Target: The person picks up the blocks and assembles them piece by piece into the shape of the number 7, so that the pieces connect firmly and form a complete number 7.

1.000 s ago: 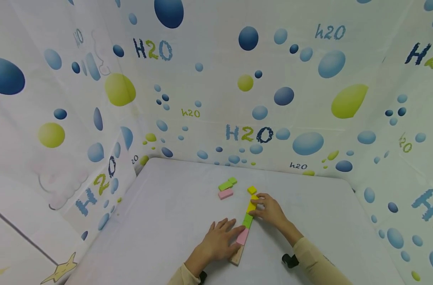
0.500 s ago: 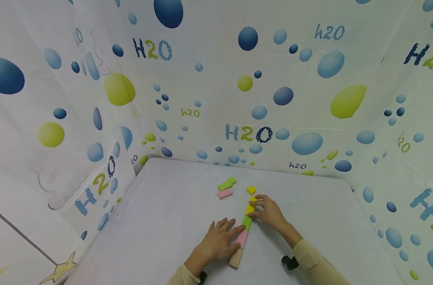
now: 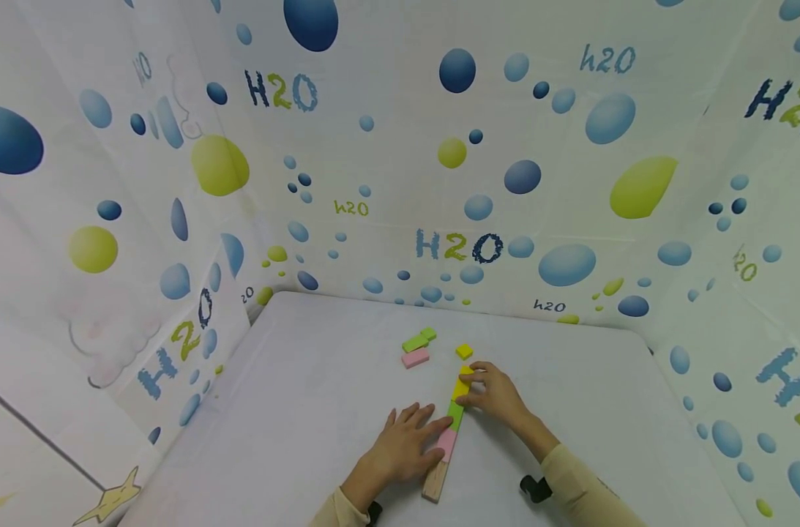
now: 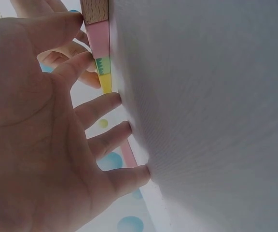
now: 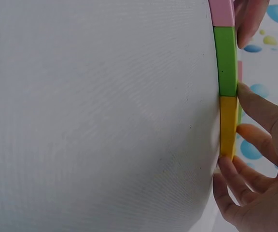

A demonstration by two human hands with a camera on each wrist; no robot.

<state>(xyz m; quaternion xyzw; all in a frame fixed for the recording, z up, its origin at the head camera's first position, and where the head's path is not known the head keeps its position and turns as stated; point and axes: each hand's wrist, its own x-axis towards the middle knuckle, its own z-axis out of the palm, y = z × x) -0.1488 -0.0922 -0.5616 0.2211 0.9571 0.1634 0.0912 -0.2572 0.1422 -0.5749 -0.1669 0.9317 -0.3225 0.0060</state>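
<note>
A straight row of rectangular blocks runs away from me in the head view: plain wood [image 3: 435,481] nearest, then pink [image 3: 447,442], green [image 3: 455,416] and yellow [image 3: 462,388]. My right hand [image 3: 498,393] grips the yellow block from the right, thumb by its joint with the green one and fingertips at its far end [image 5: 228,125]. On the other side my left hand [image 3: 402,448] lies with fingers spread, its thumb and index fingertip against the row near the pink block. Its other fingertips reach down to the white tabletop [image 4: 201,121] in the left wrist view.
Just beyond the row sits a small yellow block [image 3: 464,351]. Farther left are a loose pink block [image 3: 416,358], a long green one [image 3: 416,343] and a small green one [image 3: 429,334]. A patterned curtain [image 3: 400,161] borders the table. Black wrist devices [image 3: 536,488] show near both sleeves.
The row has slid slightly toward me, with the right hand moving along with the yellow block. The gap to the small yellow block has widened. My left hand has stayed in place.
</note>
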